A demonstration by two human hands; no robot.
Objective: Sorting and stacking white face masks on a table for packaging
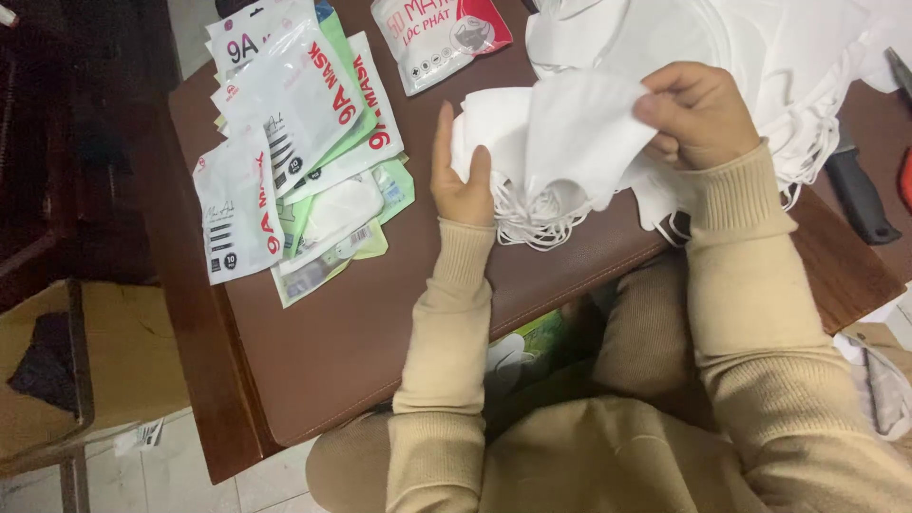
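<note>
Far left of the frame there's a cardboard box point(57, 380) down on the floor beside the brown table point(380, 342), and the table's left edge runs close along it. On the table's upper left I've got a fanned-out pile of mask packets point(285, 142), white with red lettering and a few green ones underneath, overlapping each other and reaching almost to the left edge. One more packet point(432, 38) with a red corner lies at top centre, apart from the pile. Between the pile and my left hand point(461, 176) there's a strip of bare brown tabletop, and lots more open surface below it toward the near edge. My left hand stands on edge, palm facing right, fingers straight up and together, thumb pressed into the left side of a stack of white masks point(560, 142), so it's propping the stack rather than wrapping it. The ear loops hang out under the stack in a tangle. My right hand point(698, 114) is at upper right of centre, fingers curled and pinching the top mask's right corner, wrist bent down, beige sleeve running off to the lower right. Behind it a big heap of loose white masks point(760, 47) fills the top right, pretty much touching the stack. At the far right edge a black-handled tool point(860, 195) lies on the table, near the right sleeve.
</note>
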